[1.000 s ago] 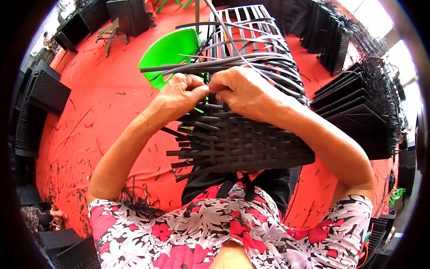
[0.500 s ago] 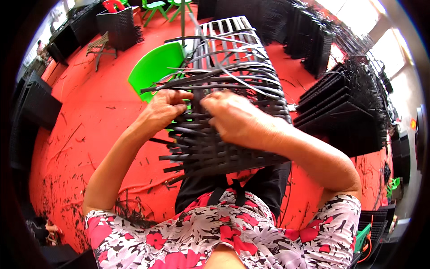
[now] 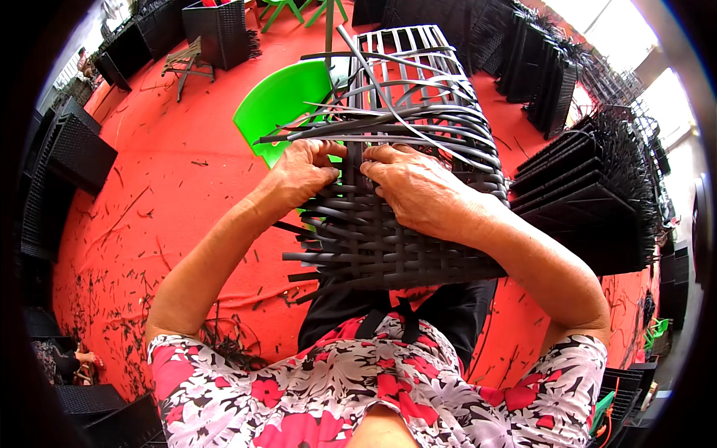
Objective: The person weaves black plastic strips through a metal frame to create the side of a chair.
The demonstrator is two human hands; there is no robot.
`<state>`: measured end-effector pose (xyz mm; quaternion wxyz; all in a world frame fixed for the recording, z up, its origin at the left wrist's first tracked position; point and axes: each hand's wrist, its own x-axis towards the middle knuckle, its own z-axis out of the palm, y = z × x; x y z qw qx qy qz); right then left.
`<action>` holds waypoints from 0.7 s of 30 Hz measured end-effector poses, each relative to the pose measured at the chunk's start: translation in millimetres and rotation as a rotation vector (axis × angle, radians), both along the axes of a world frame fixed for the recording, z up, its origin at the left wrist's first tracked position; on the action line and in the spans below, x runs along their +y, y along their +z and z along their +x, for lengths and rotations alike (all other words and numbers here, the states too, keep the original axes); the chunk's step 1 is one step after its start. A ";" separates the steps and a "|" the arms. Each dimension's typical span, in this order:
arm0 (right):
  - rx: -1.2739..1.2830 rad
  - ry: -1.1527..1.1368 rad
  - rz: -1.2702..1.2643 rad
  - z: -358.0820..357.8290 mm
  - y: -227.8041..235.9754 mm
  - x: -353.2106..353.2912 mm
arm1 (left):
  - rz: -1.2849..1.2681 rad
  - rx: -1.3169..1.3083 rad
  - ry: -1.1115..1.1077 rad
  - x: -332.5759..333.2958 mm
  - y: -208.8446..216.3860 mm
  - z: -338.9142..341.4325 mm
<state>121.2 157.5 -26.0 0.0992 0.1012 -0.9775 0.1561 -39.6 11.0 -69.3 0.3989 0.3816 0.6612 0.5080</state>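
Note:
Across my lap lies a half-woven black wicker panel (image 3: 418, 261), its near part closely woven from flat plastic strips. Toward its far end, a pale slatted frame (image 3: 428, 36) shows through, with loose grey-black strips (image 3: 403, 118) crossing over it. My left hand (image 3: 305, 173) is at the panel's left edge, thumb and fingers pinched on a black strip. Just to its right, my right hand (image 3: 422, 188) rests on the weave, fingertips closed at a strip near the left hand. My fingers partly hide the strip.
Beyond the left edge stands a bright green plastic chair (image 3: 280, 104). Stacked black woven panels (image 3: 582, 198) are at the right, more woven pieces (image 3: 78, 145) at the left. Strip scraps litter the red floor (image 3: 187, 216). A small folding stool (image 3: 183, 63) stands far left.
My right hand was blurred in motion by the strips; now it is steady, fingers lowered onto the weave. The left hand keeps its pinch. The whole view has shifted slightly.

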 end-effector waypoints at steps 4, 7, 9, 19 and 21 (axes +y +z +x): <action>-0.005 -0.019 -0.052 -2.3 1.3 1.6 | -0.006 -0.038 0.043 -1.6 3.1 3.2; -0.027 -0.040 -0.082 -4.6 2.3 -0.4 | 0.001 -0.041 0.009 -0.8 1.8 0.3; -0.030 -0.051 -0.088 -5.8 2.3 -1.9 | -0.020 0.006 -0.032 -1.5 5.1 -0.2; 0.129 0.018 0.057 38.6 40.0 -22.9 | 0.048 0.718 -0.024 -45.3 28.9 16.5; 0.285 -0.129 0.062 55.2 52.4 -14.1 | -0.020 0.536 0.091 -53.8 23.9 21.1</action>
